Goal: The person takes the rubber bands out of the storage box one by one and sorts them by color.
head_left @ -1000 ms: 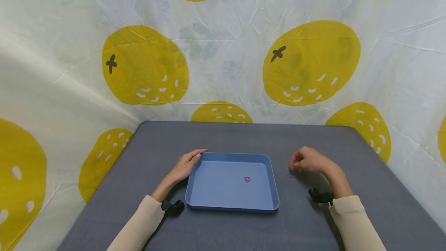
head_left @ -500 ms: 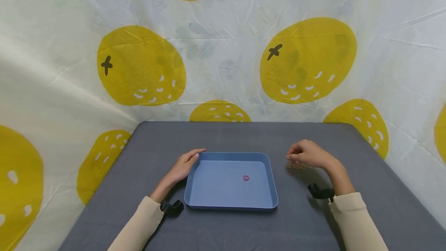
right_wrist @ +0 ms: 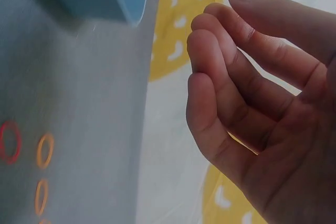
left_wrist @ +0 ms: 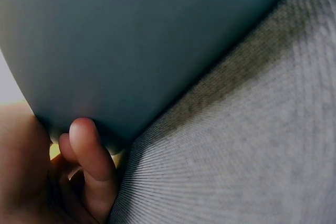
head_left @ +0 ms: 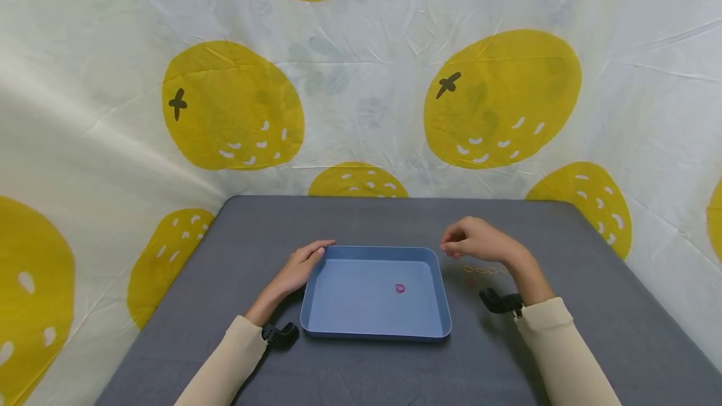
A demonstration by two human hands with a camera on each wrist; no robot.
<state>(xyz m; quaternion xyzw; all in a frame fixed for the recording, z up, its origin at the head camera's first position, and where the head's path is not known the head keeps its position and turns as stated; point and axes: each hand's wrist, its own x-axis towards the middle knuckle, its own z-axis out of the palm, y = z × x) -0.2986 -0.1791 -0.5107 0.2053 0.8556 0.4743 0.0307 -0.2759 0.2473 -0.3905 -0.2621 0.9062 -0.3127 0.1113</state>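
My right hand [head_left: 476, 242] hangs above the table near the tray's [head_left: 375, 333] far right corner, fingers curled, whether pinching a band I cannot tell; my left hand [head_left: 299, 266] rests flat against the tray's left rim, bands [head_left: 481, 270] lie loose beside it and one band [head_left: 400, 289] inside, so a hasty sweep risks scattering them.

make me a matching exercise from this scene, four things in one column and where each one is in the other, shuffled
Things:
1. left hand
2. right hand
3. red band
4. orange bands

Places:
A. lying inside the blue tray
B. in a row on the grey table, right of the tray
C. resting against the tray's far left corner
D. raised above the table, just past the tray's far right corner

Pairs: 1-C, 2-D, 3-A, 4-B
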